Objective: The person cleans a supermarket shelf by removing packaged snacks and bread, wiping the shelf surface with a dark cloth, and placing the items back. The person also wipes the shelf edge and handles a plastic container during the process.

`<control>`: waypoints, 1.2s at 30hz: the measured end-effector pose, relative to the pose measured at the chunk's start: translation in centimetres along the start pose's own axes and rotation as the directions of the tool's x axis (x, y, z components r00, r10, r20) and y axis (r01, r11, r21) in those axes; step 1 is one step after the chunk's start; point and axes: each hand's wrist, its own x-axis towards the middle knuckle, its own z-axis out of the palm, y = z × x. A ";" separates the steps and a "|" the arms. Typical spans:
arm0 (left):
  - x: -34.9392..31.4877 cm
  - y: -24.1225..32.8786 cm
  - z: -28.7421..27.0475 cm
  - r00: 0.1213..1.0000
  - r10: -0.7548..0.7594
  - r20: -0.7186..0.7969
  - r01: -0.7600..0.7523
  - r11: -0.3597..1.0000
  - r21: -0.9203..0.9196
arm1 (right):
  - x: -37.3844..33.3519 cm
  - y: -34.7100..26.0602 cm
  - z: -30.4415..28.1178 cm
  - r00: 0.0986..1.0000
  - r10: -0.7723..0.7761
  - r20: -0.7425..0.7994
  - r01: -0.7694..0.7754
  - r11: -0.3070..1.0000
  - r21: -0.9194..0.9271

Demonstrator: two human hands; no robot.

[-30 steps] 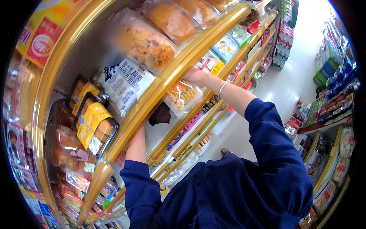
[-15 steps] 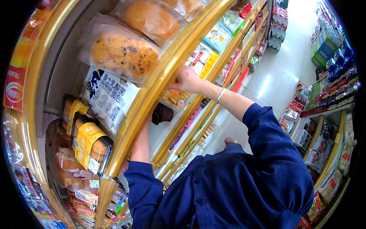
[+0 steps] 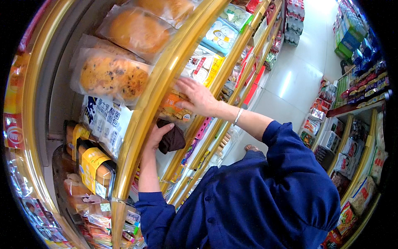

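A crumpled dark brown cloth (image 3: pixel 172 139) is gripped in my left hand (image 3: pixel 154 136), thumb on top, at the shelf below the gold rail (image 3: pixel 159 79). My right hand (image 3: pixel 197 96), with a bracelet on its wrist, reaches over that same shelf. Its fingers are stretched out and lie on or just above a clear pack of golden snacks with an orange label (image 3: pixel 176 107); whether they press on it I cannot tell. Beside this hand is a white and yellow food pack (image 3: pixel 204 66). The rail covers part of the left hand's fingers.
On the upper shelf lie bagged round breads (image 3: pixel 139 31), a speckled loaf (image 3: pixel 112 79), a white bread bag (image 3: pixel 105 122) and yellow-banded rolls (image 3: pixel 96 166). More gold-edged shelves step down toward the pale floor (image 3: pixel 290 83). Stacked goods (image 3: pixel 352 37) line the aisle's other side.
My right hand has come away from under the rail, its fingers now spread by the orange-labelled pack. The left hand and the cloth show more fully. The view has shifted slightly.
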 end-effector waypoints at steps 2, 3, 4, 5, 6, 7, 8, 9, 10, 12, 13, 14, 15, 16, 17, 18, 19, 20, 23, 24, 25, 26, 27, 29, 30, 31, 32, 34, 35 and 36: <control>-0.5 0.3 0.4 1.000 -0.013 -0.027 0.012 0.999 -0.046 | 1.5 0.9 -1.2 0.982 0.074 -0.172 -0.095 0.989 -0.112; -0.5 0.6 0.7 0.999 -0.014 -0.036 0.012 0.998 -0.069 | 2.2 2.4 -2.1 0.970 0.084 -0.228 -0.139 0.962 -0.236; -0.4 0.9 1.1 0.997 -0.053 -0.054 0.048 0.995 -0.086 | 2.9 4.0 -2.8 0.953 0.138 -0.268 -0.209 0.943 -0.258; -0.2 1.2 1.4 0.993 -0.090 -0.071 0.083 0.991 -0.105 | 3.7 5.4 -3.4 0.932 0.189 -0.310 -0.278 0.920 -0.277; -0.1 1.4 1.7 0.988 -0.127 -0.087 0.116 0.986 -0.123 | 4.0 6.3 -3.9 0.906 0.237 -0.352 -0.347 0.891 -0.293; 0.0 1.4 1.8 0.986 -0.136 -0.100 0.123 0.984 -0.127 | 4.0 7.2 -3.9 0.906 0.241 -0.348 -0.346 0.895 -0.280; 0.1 1.3 1.9 0.983 -0.145 -0.113 0.130 0.983 -0.130 | 3.9 8.0 -3.7 0.906 0.245 -0.345 -0.345 0.900 -0.267; 0.3 1.2 1.9 0.980 -0.152 -0.126 0.135 0.982 -0.133 | 3.8 8.5 -3.6 0.906 0.249 -0.343 -0.345 0.904 -0.255; 0.4 0.9 1.9 0.981 -0.144 -0.133 0.126 0.982 -0.137 | 3.6 8.4 -3.4 0.909 0.272 -0.316 -0.358 0.898 -0.257; 0.7 0.4 1.9 0.981 -0.128 -0.145 0.107 0.984 -0.145 | 3.1 7.5 -2.8 0.911 0.318 -0.261 -0.384 0.885 -0.263; 0.8 0.4 2.0 0.980 -0.126 -0.156 0.106 0.985 -0.133 | 3.1 7.2 -2.6 0.901 0.343 -0.266 -0.405 0.884 -0.232; 0.9 0.4 2.0 0.978 -0.125 -0.167 0.105 0.987 -0.120 | 3.0 7.0 -2.4 0.896 0.343 -0.282 -0.408 0.886 -0.218; 0.9 0.4 2.1 0.976 -0.123 -0.177 0.105 0.989 -0.108 | 2.9 6.8 -2.3 0.891 0.343 -0.297 -0.410 0.889 -0.205; 1.0 0.4 2.1 0.978 -0.120 -0.172 0.102 0.989 -0.110 | 2.8 6.8 -2.3 0.886 0.342 -0.314 -0.413 0.890 -0.193; 1.1 0.4 2.0 0.979 -0.117 -0.166 0.099 0.989 -0.113 | 2.9 7.0 -2.4 0.882 0.348 -0.317 -0.420 0.887 -0.194; 1.1 0.3 2.0 0.981 -0.114 -0.160 0.096 0.989 -0.116 | 2.8 7.2 -2.3 0.884 0.325 -0.335 -0.402 0.895 -0.193; 1.1 0.3 1.9 0.981 -0.116 -0.154 0.099 0.988 -0.116 | 2.8 7.5 -2.2 0.887 0.299 -0.351 -0.381 0.904 -0.191; 1.2 0.2 1.7 0.982 -0.118 -0.149 0.101 0.988 -0.117 | 2.8 7.7 -2.2 0.889 0.274 -0.367 -0.360 0.913 -0.191; 1.3 -0.3 1.4 0.979 -0.122 -0.165 0.103 0.988 -0.117 | 2.8 8.0 -2.2 0.920 0.245 -0.307 -0.321 0.920 -0.227; 1.2 -0.3 1.4 0.976 -0.123 -0.177 0.103 0.988 -0.117 | 2.9 8.4 -2.1 0.908 0.235 -0.347 -0.312 0.932 -0.187; 1.3 -0.2 1.5 0.977 -0.114 -0.181 0.096 0.990 -0.101 | 3.1 8.9 -2.2 0.893 0.226 -0.389 -0.303 0.941 -0.150; 1.3 0.0 1.7 0.977 -0.104 -0.186 0.090 0.992 -0.085 | 3.4 9.5 -2.4 0.876 0.218 -0.429 -0.292 0.950 -0.113; 1.2 0.2 1.9 0.977 -0.096 -0.191 0.084 0.994 -0.069 | 4.0 10.1 -2.8 0.894 0.332 -0.301 -0.361 0.931 -0.046; 0.9 0.5 2.0 0.979 -0.114 -0.171 0.096 0.989 -0.111 | 5.4 10.8 -3.9 0.856 0.516 -0.009 -0.515 0.855 0.060; 0.9 0.5 2.1 0.980 -0.122 -0.159 0.101 0.986 -0.132 | 5.9 11.1 -4.3 0.854 0.518 0.047 -0.520 0.854 0.028; 0.9 0.5 2.2 0.979 -0.123 -0.160 0.101 0.985 -0.141 | 6.4 11.4 -4.7 0.848 0.519 0.102 -0.522 0.853 -0.006; 0.8 0.5 2.2 0.979 -0.124 -0.160 0.100 0.984 -0.150 | 6.8 11.6 -5.1 0.839 0.521 0.156 -0.521 0.852 -0.040; 0.9 0.5 2.2 0.980 -0.120 -0.161 0.096 0.984 -0.147 | 7.0 12.1 -5.2 0.878 0.460 0.133 -0.460 0.887 -0.031; 1.0 0.4 2.1 0.980 -0.114 -0.161 0.092 0.986 -0.136 | 7.2 12.1 -5.4 0.884 0.444 0.144 -0.444 0.895 -0.037; 1.1 0.4 2.1 0.981 -0.108 -0.161 0.088 0.988 -0.125 | 7.2 12.2 -5.5 0.890 0.428 0.154 -0.427 0.903 -0.044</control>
